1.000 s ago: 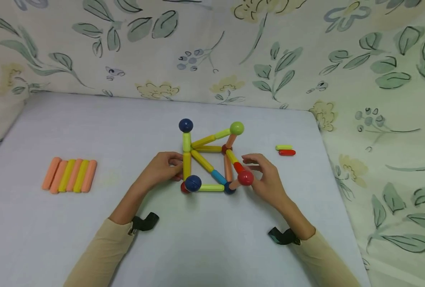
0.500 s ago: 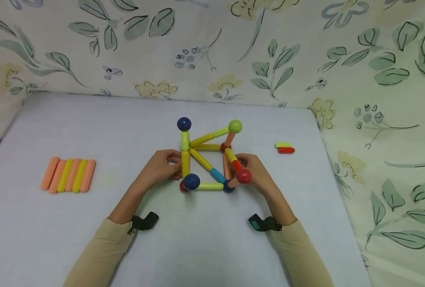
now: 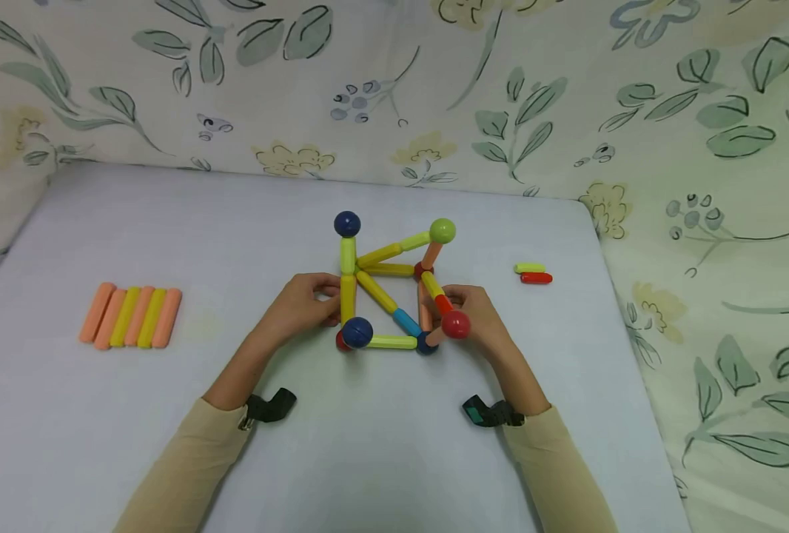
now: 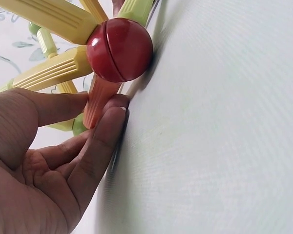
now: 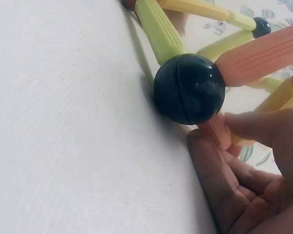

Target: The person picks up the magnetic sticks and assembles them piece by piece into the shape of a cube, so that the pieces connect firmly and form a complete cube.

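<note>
A frame of magnetic rods and balls stands on the white table, with a red ball (image 4: 121, 49) and a dark blue ball (image 5: 189, 88) at its near lower corners. My left hand (image 3: 308, 303) pinches an orange rod (image 4: 98, 100) low on the left side, behind the red ball. On the right, thumb and fingers of my right hand (image 3: 477, 314) grip another orange rod (image 5: 216, 130) beside the blue ball. Raised on top are a second blue ball (image 3: 357, 332), a red ball (image 3: 457, 324), a green ball (image 3: 442, 230) and a far blue ball (image 3: 347, 223).
Several orange and yellow rods (image 3: 130, 317) lie side by side at the left. A short green rod (image 3: 529, 268) and a short red rod (image 3: 536, 278) lie to the right. Floral cloth (image 3: 368, 89) hangs behind the table (image 3: 381, 459).
My right hand has moved inward to the left, from beside the frame to a grip on its lower right rod. The left hand keeps its place.
</note>
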